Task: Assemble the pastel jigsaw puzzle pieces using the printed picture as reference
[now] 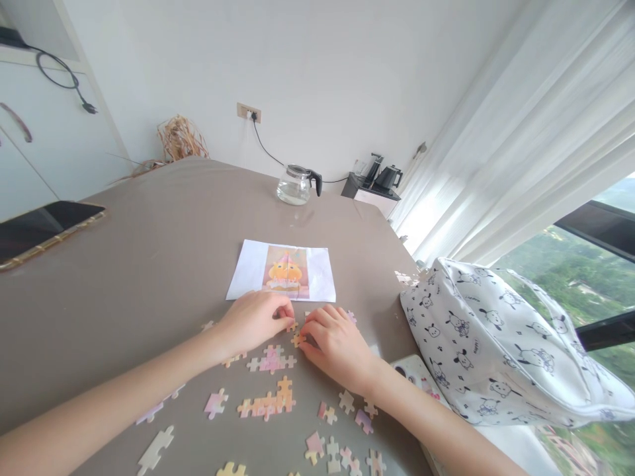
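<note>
My left hand [255,320] pinches a small orange jigsaw piece [292,327] between thumb and fingertips. Close beside it, my right hand [338,342] has its fingers closed on another orange-yellow puzzle piece [298,340]. The two pieces are very near each other; whether they touch I cannot tell. Below the hands lie a joined pink cluster [272,359] and a joined orange-pink cluster [268,404]. Just beyond the hands is a white sheet [322,271] with a printed picture [286,272] of a yellow cartoon figure. The fingers partly hide some pieces.
Several loose pieces, among them a purple one [364,421] and a pale one [155,450], lie around the near table [188,218]. A glass pot [292,188] stands at the back. A phone [47,225] lies left, and a white patterned bag [476,337] stands right.
</note>
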`<state>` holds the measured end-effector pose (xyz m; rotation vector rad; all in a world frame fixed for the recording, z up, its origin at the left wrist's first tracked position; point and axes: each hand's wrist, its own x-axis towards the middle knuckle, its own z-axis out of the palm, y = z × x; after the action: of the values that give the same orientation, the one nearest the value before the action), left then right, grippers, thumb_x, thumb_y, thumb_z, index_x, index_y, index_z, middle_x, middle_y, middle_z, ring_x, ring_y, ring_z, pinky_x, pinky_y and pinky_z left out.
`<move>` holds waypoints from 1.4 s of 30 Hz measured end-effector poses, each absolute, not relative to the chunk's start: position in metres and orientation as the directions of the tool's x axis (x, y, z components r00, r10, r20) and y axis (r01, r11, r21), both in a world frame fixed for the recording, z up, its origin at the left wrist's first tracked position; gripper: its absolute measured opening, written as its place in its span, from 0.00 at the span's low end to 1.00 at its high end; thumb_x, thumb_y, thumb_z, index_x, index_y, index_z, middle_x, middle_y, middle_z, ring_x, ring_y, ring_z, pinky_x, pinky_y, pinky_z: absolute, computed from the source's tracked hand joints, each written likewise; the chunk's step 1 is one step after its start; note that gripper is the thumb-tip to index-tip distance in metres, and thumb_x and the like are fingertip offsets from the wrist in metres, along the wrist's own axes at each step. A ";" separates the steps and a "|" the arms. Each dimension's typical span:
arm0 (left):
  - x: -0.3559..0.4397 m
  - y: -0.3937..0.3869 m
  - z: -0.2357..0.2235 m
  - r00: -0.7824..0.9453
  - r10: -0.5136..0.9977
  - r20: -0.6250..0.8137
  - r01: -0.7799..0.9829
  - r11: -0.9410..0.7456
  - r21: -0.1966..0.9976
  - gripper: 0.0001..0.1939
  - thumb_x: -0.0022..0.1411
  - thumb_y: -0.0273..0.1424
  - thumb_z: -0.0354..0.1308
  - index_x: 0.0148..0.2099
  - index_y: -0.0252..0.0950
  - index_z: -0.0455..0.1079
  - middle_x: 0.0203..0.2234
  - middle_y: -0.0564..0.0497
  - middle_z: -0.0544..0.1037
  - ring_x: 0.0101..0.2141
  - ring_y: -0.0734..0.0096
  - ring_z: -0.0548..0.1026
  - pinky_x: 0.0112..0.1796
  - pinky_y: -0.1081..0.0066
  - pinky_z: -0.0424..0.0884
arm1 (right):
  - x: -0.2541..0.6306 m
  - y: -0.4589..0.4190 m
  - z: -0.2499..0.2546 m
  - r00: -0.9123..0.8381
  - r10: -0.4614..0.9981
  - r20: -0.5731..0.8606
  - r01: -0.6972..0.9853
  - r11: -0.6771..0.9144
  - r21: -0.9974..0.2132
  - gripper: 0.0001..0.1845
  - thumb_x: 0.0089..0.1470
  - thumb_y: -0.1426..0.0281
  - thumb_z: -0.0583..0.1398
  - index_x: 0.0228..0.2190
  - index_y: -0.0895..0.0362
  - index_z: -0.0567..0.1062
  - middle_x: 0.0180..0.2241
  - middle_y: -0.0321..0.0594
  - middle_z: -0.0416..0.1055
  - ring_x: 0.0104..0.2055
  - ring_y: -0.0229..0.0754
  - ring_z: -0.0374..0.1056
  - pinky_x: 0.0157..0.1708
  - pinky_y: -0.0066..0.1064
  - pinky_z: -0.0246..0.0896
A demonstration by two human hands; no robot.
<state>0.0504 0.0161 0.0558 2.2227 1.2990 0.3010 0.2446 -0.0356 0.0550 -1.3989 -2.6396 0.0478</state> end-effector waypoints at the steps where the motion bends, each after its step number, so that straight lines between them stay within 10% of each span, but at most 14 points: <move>1: 0.050 0.016 0.056 0.505 0.858 -0.096 0.746 -0.377 0.549 0.13 0.67 0.39 0.59 0.37 0.33 0.72 0.32 0.51 0.76 0.35 0.68 0.75 0.41 0.62 0.74 | 0.244 -0.035 0.055 -0.552 0.825 0.121 0.820 0.564 -0.103 0.01 0.57 0.73 0.65 0.33 0.57 0.76 0.37 0.38 0.74 0.42 0.44 0.68 0.41 0.36 0.61; 42: 0.013 0.022 0.094 0.565 0.814 -0.139 0.769 -0.457 0.448 0.06 0.63 0.34 0.57 0.39 0.44 0.75 0.39 0.55 0.78 0.40 0.65 0.73 0.40 0.68 0.64 | 0.246 -0.041 0.042 -0.472 0.841 0.264 0.834 0.523 -0.175 0.05 0.51 0.77 0.60 0.30 0.55 0.72 0.36 0.39 0.73 0.38 0.44 0.66 0.37 0.36 0.56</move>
<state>0.0129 0.0216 0.0940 2.3357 1.2724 0.1302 0.2461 -0.0414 0.0422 -1.3944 -2.4513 0.0310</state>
